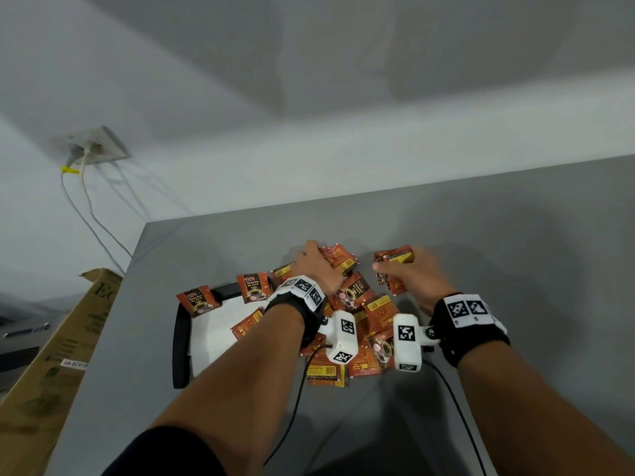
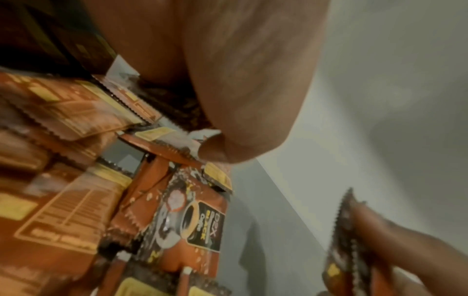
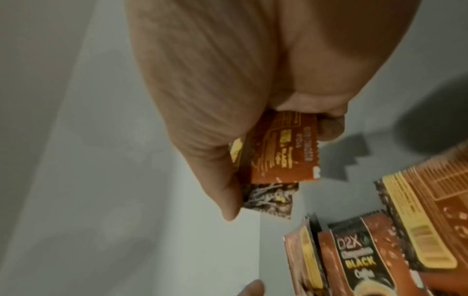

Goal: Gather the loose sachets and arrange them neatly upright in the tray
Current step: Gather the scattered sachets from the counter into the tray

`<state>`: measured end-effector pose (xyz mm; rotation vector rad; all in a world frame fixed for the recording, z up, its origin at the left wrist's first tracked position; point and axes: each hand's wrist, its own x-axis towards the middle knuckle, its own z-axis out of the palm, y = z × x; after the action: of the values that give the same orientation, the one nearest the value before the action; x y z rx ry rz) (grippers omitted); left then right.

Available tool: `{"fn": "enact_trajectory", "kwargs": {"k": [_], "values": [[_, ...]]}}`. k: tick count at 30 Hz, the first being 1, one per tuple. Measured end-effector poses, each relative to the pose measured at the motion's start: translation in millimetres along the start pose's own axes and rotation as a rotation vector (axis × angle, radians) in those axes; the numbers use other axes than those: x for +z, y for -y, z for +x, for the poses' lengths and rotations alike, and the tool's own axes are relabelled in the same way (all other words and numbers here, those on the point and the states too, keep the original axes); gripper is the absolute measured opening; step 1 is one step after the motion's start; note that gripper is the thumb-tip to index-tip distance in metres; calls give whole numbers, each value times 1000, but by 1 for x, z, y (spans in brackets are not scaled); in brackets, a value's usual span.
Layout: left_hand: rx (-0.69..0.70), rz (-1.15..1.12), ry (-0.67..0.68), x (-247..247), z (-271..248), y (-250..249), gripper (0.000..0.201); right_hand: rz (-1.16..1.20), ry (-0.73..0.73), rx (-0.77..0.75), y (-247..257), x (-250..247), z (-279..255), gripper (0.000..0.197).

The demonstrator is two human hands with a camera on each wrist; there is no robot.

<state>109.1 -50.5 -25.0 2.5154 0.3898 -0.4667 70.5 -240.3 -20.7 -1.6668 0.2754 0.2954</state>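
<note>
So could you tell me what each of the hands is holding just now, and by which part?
The right hand grips a small stack of sachets by one end, thumb against fingers. The left hand clutches a bunch of sachets at the pile's far edge; exact contact is hidden.

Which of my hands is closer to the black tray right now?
Left. Your left hand grips sachets just beyond the tray, its forearm crossing over it. Your right hand holds a bunch of sachets farther right.
</note>
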Motion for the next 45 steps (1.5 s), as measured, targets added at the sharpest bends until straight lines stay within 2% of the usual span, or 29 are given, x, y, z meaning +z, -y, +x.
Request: {"fn": "enact_trajectory", "kwargs": {"k": [2, 4, 6, 8, 9, 12, 13, 15, 17, 20, 23, 27, 30, 32, 37, 39, 41, 43, 45], "values": [[9, 96, 52, 6, 0, 1, 78, 15, -76, 26, -4, -6, 2, 26], [2, 157, 73, 14, 3, 4, 83, -14, -74, 50, -9, -10, 3, 28], [0, 194, 68, 19, 3, 8, 80, -121, 28, 98, -14, -10, 1, 24], [11, 209, 34, 20, 2, 9, 77, -319, 150, 80, -18, -6, -2, 23], [13, 204, 15, 19, 1, 9, 75, -410, 163, 64, -21, -4, -1, 23], [47, 171, -32, 12, -5, 5, 58, -562, 147, 49, -32, 8, -3, 15], [58, 145, -49, 8, -6, 4, 52, -603, 137, 38, -37, 13, -3, 20], [69, 42, -74, 2, -5, 4, 46, -693, 78, 76, -45, 19, -2, 44], [80, -101, -63, -4, -6, 4, 47, -735, 25, 107, -47, 24, -1, 59], [143, -152, -20, -8, -12, 4, 49, -793, 32, 68, -46, 30, -1, 46], [222, 21, 28, -3, -17, -3, 42, -782, 11, 74, -46, 30, 0, 46], [241, 161, 74, 16, -22, -9, 35, -813, 69, -21, -43, 28, -4, 21], [208, 214, 60, 32, -17, -7, 59, -719, 85, -71, -43, 24, -6, 19], [221, 278, 36, 38, -12, -5, 67, -683, 111, -63, -44, 18, -2, 16], [278, 389, 12, 46, -9, -4, 57, -515, -26, -19, -27, -4, 9, 7], [275, 416, 30, 44, -11, -4, 56, -430, -51, -24, -13, -10, 14, 8], [295, 412, 23, 38, -16, -3, 53, -333, -51, -35, 0, -12, 22, 19], [293, 352, 23, 28, -22, -1, 44, -292, -38, -68, 9, -11, 33, 31], [273, 226, 42, 15, -25, 3, 32, -306, -23, -85, 19, -7, 44, 32]]}}
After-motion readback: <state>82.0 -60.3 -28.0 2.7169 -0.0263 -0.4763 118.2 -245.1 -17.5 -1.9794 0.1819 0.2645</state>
